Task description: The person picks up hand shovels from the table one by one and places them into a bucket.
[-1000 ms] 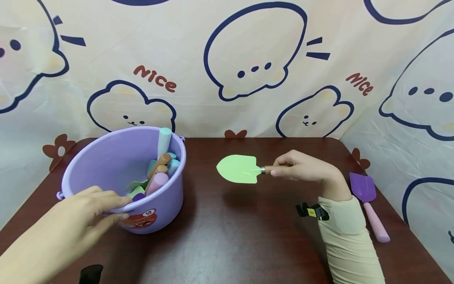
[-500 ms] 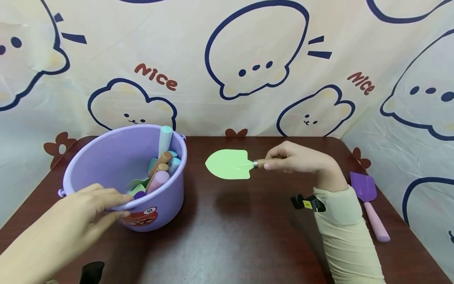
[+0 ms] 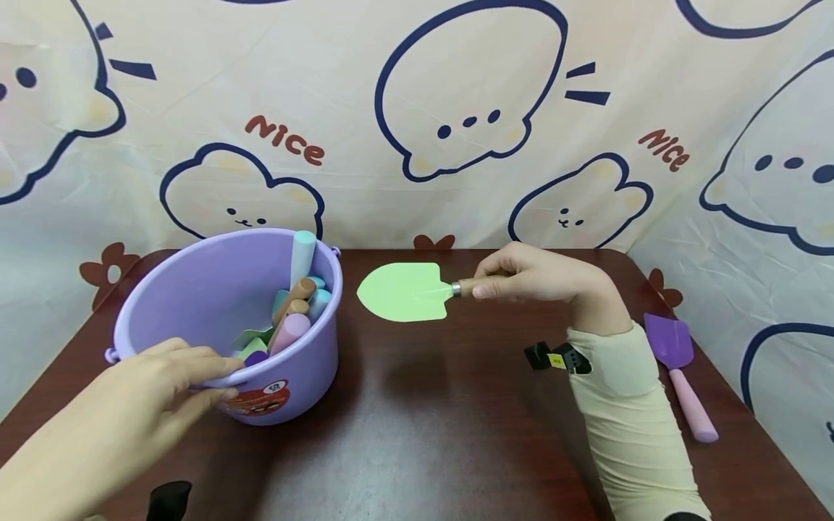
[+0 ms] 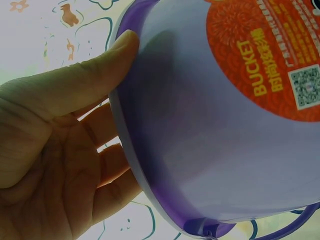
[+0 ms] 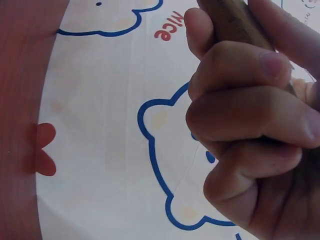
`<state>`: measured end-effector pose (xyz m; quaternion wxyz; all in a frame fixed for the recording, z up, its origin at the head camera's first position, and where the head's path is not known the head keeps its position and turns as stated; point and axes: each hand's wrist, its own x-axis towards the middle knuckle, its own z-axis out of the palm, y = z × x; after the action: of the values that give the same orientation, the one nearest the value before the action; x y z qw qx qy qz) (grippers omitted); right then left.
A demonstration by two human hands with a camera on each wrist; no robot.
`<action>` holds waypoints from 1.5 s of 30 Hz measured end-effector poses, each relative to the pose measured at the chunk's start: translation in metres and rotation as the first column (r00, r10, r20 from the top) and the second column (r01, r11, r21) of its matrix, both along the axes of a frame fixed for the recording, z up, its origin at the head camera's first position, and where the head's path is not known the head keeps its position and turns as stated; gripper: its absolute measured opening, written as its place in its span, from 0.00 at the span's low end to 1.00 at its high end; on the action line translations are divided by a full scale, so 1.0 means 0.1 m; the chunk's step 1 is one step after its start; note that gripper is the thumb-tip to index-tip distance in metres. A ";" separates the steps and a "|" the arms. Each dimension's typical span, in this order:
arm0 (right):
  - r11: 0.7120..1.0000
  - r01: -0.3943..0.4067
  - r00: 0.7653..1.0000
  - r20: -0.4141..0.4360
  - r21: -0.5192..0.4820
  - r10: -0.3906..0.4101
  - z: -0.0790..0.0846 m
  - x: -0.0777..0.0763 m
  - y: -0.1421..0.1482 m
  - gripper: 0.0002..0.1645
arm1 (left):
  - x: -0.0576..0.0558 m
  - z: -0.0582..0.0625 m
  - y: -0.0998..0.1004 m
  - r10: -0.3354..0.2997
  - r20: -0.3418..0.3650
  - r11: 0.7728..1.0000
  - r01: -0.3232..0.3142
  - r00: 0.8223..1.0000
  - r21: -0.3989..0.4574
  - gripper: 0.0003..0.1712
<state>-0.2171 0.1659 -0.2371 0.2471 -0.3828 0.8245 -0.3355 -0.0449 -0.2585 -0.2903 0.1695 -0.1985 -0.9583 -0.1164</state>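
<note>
My left hand (image 3: 163, 391) pinches the near rim of a purple bucket (image 3: 313, 380), thumb outside and fingers over the edge. In the left wrist view the thumb presses the bucket wall (image 4: 195, 160) just below the rim. Several tools with wooden, pink and light blue handles (image 3: 302, 257) lean inside the bucket on its right side. My right hand (image 3: 534, 273) grips the wooden handle (image 3: 478, 286) of a garden trowel with a light green blade (image 3: 404, 291), held level above the table. In the right wrist view the fingers curl round that handle (image 5: 235, 22).
A purple shovel with a pink handle (image 3: 692, 405) lies on the dark wooden table (image 3: 404, 449) near its right edge. A patterned cloth (image 3: 352, 87) hangs behind the table and at both sides. A black object (image 3: 168, 499) shows at the lower left.
My right hand has carried the green trowel leftward and slightly up, closer to the bucket. My left hand and the bucket stay nearly in place.
</note>
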 end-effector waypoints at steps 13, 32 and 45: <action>0.998 -0.056 0.998 0.015 0.033 0.056 0.34 -0.09 -0.31 0.13 | 0.00 0.00 -0.01 0.035 0.071 0.999 -0.035 0.997 -0.008 0.21; 0.978 -0.148 0.986 -0.051 0.144 0.157 0.74 -0.15 -0.92 0.14 | -0.01 -0.01 -0.02 0.016 0.004 1.000 -0.016 1.000 -0.009 0.23; 0.954 -0.168 0.976 -0.096 0.249 0.197 0.99 -0.11 -1.29 0.20 | -0.02 -0.01 -0.02 0.022 0.022 1.000 -0.021 1.000 -0.014 0.22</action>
<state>-0.2278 0.0365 -0.1379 0.2715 -0.4444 0.8333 -0.1857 -0.0472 -0.2600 -0.2918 0.1589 -0.1881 -0.9629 -0.1101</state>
